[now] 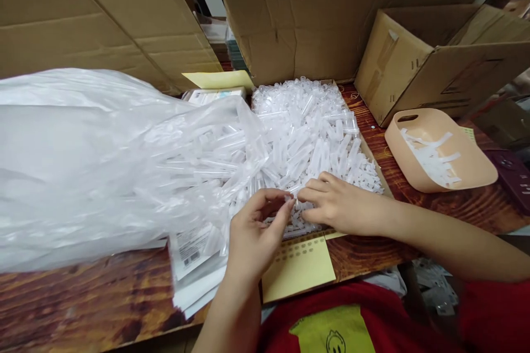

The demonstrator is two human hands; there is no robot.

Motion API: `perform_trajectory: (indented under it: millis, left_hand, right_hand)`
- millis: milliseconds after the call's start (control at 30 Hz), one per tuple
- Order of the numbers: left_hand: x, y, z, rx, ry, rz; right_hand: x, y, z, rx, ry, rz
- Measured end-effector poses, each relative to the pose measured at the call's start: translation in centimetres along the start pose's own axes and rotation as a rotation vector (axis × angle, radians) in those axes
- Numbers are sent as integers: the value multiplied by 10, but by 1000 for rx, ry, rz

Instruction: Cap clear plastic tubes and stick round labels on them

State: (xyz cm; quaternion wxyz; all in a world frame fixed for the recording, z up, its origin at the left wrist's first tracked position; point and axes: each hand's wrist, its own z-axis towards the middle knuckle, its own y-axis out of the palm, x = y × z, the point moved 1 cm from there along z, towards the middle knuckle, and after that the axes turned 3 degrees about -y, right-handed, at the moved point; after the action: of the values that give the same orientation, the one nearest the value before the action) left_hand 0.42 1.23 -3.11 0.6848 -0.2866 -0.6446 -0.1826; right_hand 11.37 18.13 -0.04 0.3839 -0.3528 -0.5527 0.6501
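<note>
My left hand [259, 226] is closed in a pinch, with a small whitish clear plastic piece [289, 197] between thumb and forefinger. My right hand [331, 204] meets it from the other side, its fingers bent together close to that piece. Whatever those fingers grip is too small to make out. Both hands are over the near part of a shallow tray heaped with clear plastic tubes [296, 160] and small white plastic bits [368, 176]. To the left, a large translucent plastic bag [103, 160] lies with more tubes showing at its mouth.
A peach plastic bin [476, 162] with white paper strips [434, 157] stands at the right, before an open cardboard box [393, 60]. Yellow printed paper [300, 270] lies at the table's front edge, near white labelled packets [190, 256]. Large cardboard sheets [306, 22] rise behind.
</note>
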Motion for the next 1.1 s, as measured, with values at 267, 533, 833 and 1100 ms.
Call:
perform_trajectory:
  millis: [267,533,833,1100]
  left_hand:
    - [14,5,-2,46,-379,-754]
    - [14,22,-3,22,-352,-850]
    - [17,28,-7,-75,-356,-853]
    - [28,38,-6,-108,-451,-1075]
  right_hand:
    - [5,-1,-6,554,93,186]
    - [-17,-6,-4,673,169,22]
    - [-22,2,-6,755,103,31]
    - [-30,10,-5,821,200,-19]
